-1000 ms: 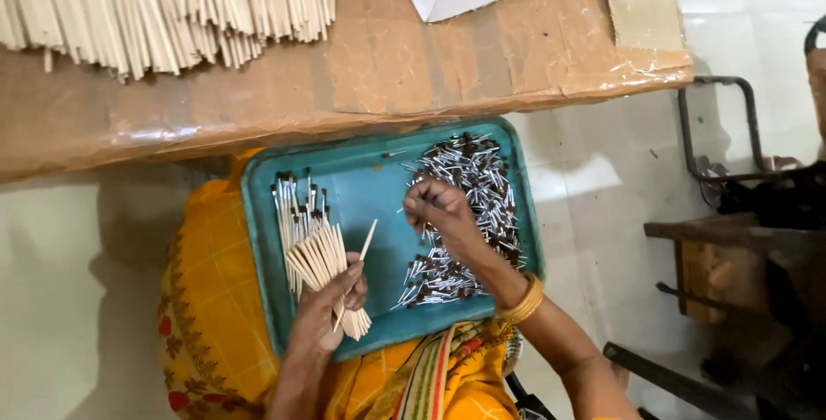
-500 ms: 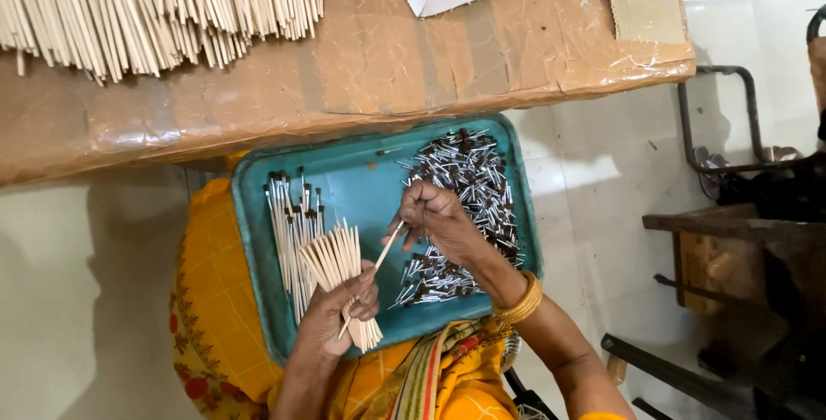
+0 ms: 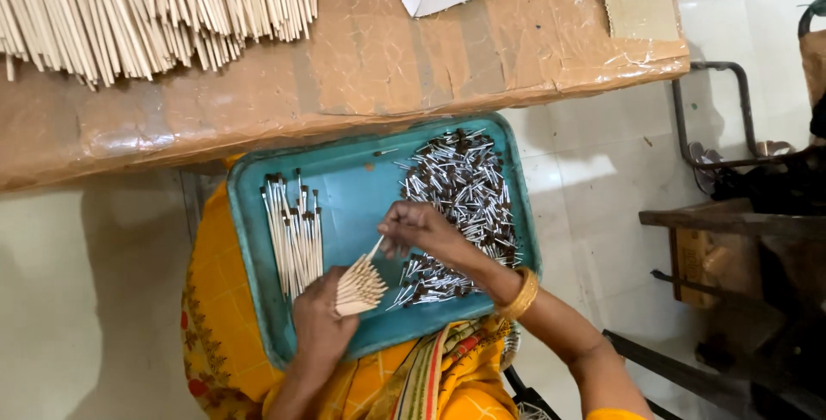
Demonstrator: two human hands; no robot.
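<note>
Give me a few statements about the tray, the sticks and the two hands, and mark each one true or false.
1. The left hand holds a fanned bundle of pale sticks. True.
2. The teal tray rests on the cardboard-covered board. False: it lies on the person's lap, below the board's edge.
3. The right hand pinches one stick. True.
4. The small metal pieces lie at the tray's left side. False: they are heaped on its right.
5. Dark-tipped sticks lie in a row in the tray. True.
</note>
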